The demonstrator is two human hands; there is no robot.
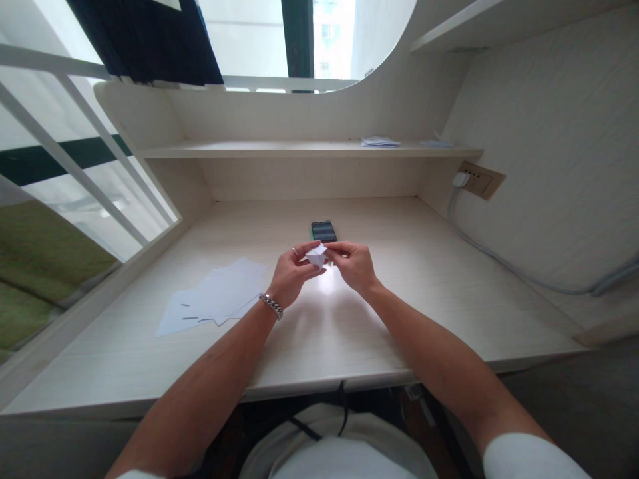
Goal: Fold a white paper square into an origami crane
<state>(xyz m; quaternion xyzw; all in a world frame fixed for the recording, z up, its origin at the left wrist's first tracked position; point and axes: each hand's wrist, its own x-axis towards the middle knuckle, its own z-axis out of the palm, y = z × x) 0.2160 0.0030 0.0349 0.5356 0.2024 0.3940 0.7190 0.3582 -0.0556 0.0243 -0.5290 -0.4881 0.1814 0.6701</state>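
Note:
A small piece of folded white paper (316, 256) is held up between my two hands over the middle of the desk. My left hand (292, 274), with a ring on one finger and a chain bracelet (271, 305) at the wrist, grips the paper from the left between thumb and fingers. From the right, my right hand (353, 265) pinches its edge with the fingertips closed. Just beyond the hands lies a phone (324, 231) with its screen up. The exact folds of the paper are too small to make out.
Loose white sheets (224, 289) lie on the desk (439, 279) at the left. A shelf (279, 152) across the back carries a stack of papers (380, 142). On the right wall, a plug sits in a socket (482, 179), its grey cable (519, 269) running down.

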